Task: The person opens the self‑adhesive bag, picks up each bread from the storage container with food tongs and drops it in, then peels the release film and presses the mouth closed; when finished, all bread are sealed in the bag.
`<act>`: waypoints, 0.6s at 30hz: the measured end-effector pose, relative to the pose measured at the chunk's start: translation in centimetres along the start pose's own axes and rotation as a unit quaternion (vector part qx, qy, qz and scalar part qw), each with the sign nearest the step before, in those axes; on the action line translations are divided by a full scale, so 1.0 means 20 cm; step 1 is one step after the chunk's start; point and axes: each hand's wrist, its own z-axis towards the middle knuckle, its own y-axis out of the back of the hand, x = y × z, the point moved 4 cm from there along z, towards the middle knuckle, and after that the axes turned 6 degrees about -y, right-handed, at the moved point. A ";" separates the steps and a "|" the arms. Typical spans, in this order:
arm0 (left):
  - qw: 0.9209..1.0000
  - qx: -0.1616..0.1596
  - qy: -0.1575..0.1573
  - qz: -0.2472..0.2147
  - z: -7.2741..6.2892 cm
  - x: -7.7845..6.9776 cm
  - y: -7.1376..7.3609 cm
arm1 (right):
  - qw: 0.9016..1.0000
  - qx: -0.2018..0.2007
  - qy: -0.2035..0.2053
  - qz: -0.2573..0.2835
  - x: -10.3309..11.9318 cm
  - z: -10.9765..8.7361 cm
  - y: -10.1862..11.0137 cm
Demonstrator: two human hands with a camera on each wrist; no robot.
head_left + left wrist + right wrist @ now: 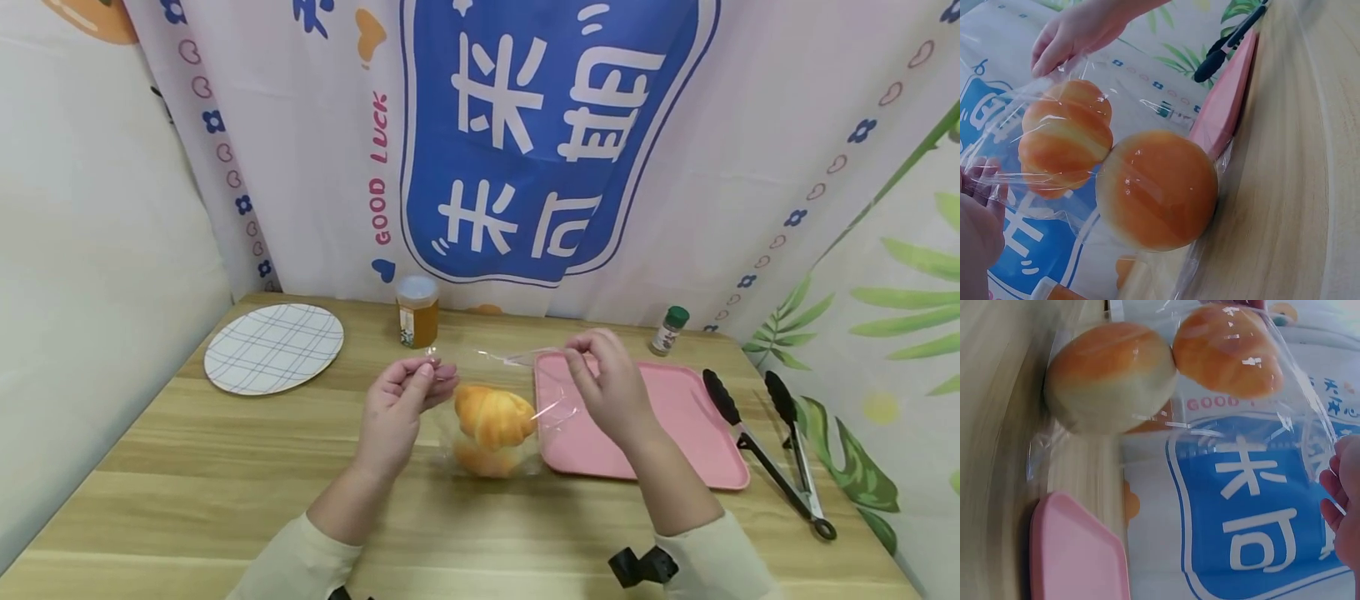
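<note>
A clear plastic bag (553, 410) stands on the wooden table with two breads inside. At the bottom is a round bun (1157, 190), golden brown on top and paler below. Above it rests a ridged croissant (497, 418), touching the bun. My left hand (392, 421) pinches the bag's upper left edge between thumb and fingers. On the other side my right hand (611, 392) pinches the upper right edge, so the mouth is stretched wide between both hands. In the right wrist view, the right hand's fingertips (1333, 487) lie along the film.
A pink tray (675, 417) lies to the right, partly under my right forearm. Black-tipped tongs (787, 479) rest at its right side. Behind stand a honey-coloured jar (417, 315) and a green-capped shaker (670, 331). A checked plate (273, 348) lies at the left rear.
</note>
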 end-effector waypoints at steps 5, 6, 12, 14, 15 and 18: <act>1.000 -0.006 0.002 0.004 0.00 0.00 0.00 | 0.999 -0.024 -0.024 0.002 -0.07 -0.03 0.07; 1.000 -0.008 0.004 0.005 0.00 0.00 0.00 | 0.999 -0.030 -0.024 0.003 -0.08 -0.04 0.08; 1.000 -0.019 0.013 -0.005 0.01 0.00 0.00 | 0.997 -0.055 -0.046 0.001 -0.16 -0.07 0.16; 1.000 -0.023 0.015 -0.009 0.01 0.00 0.00 | 0.997 -0.061 -0.054 -0.001 -0.18 -0.08 0.19; 1.000 -0.024 0.016 -0.010 0.01 -0.01 0.00 | 0.996 -0.064 -0.056 -0.003 -0.20 -0.08 0.20; 0.999 -0.029 0.019 -0.014 0.01 -0.01 0.00 | 0.995 -0.078 -0.053 -0.008 -0.23 -0.10 0.24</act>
